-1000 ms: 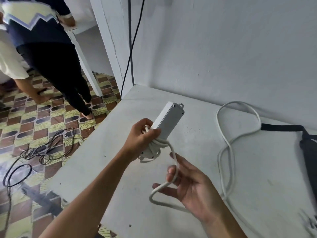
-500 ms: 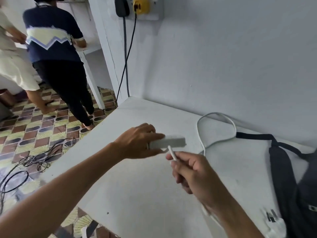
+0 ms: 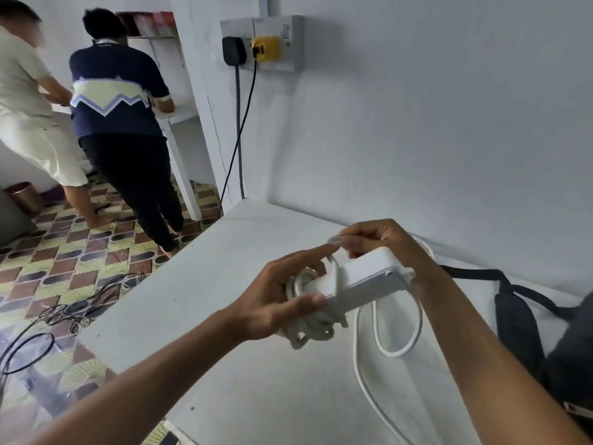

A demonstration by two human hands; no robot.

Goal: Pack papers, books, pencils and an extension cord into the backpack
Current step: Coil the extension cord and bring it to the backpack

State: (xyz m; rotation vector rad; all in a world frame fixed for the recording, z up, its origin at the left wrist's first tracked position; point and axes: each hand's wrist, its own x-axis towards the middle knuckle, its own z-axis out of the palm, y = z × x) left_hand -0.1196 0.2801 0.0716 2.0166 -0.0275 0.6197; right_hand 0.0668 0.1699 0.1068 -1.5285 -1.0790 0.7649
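Raised since, right hand (image 3: 378, 242) seemingly pinches blurred cord (image 3: 333, 252) above strip (image 3: 362, 281).

Room: white walls, patterned tile floor, white table in corner.
The table (image 3: 224, 284) stands against the wall (image 3: 433, 123). A socket plate (image 3: 288, 43) on the wall holds a black plug (image 3: 234, 51) and a yellow plug (image 3: 265, 49); their cables drop beside the table. Black cables (image 3: 64, 313) lie tangled on the floor (image 3: 48, 268). Two persons stand at a white counter (image 3: 179, 114). A copper bin (image 3: 24, 197) sits at left.
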